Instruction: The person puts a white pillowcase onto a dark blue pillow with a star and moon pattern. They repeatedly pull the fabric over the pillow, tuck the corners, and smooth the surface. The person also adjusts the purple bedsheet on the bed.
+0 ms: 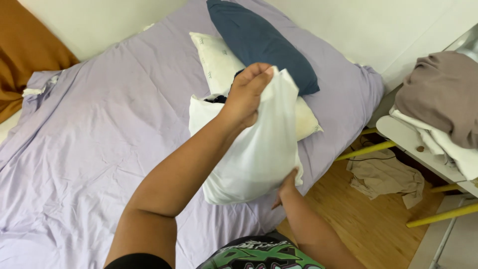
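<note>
My left hand (246, 94) is clenched on the top edge of the white pillowcase (256, 149), raised over the near right of the bed (99, 129). My right hand (287, 185) pinches its lower edge. It looks light, limp, best gripped at corners.

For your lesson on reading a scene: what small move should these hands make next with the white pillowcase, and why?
Probably pull the pillowcase taut. The left hand pinches its top edge, the right hand grips the lower edge, and the cloth between them hangs slack and creased above the bed, so it looks unready to fold or fill.
</note>
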